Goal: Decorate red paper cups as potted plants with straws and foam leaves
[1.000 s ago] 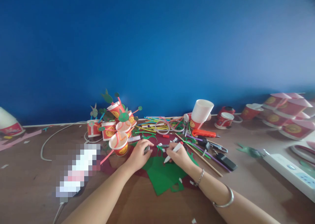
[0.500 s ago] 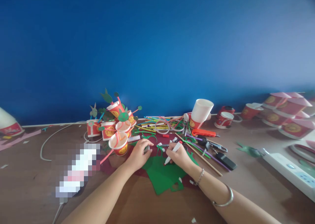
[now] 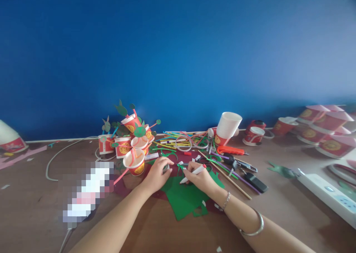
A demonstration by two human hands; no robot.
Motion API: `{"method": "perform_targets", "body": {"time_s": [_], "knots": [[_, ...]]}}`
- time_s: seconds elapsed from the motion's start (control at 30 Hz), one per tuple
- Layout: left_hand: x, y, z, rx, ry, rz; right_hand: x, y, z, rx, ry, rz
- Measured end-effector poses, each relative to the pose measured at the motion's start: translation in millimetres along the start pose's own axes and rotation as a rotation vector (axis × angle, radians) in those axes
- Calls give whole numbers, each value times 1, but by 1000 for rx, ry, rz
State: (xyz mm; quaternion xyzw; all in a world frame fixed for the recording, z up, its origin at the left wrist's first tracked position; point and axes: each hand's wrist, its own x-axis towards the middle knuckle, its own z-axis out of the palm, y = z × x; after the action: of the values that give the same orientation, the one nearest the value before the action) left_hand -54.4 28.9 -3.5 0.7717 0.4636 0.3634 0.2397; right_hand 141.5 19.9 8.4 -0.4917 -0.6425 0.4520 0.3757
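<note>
My right hand grips a white marker with its tip down on a green paper sheet. The green sheet lies over a dark red sheet on the brown table. My left hand rests on the left edge of the green sheet, fingers curled and pressing on it, with a small grey object under the fingertips that I cannot make out. Bracelets circle my right wrist.
Red paper cups with green cut-outs stand left of my hands. Coloured straws, a stack of white cups, an orange cutter, scissors and a black object lie behind and right. A white power strip is at right.
The marker has tipped lower and its tip has slid left across the green sheet. My left hand has stayed put.
</note>
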Motion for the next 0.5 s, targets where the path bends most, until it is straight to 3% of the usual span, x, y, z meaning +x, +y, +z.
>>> {"method": "perform_targets", "body": {"time_s": [0.5], "knots": [[0, -1, 0, 4, -2, -1, 1, 2, 2, 8, -20, 34]]}}
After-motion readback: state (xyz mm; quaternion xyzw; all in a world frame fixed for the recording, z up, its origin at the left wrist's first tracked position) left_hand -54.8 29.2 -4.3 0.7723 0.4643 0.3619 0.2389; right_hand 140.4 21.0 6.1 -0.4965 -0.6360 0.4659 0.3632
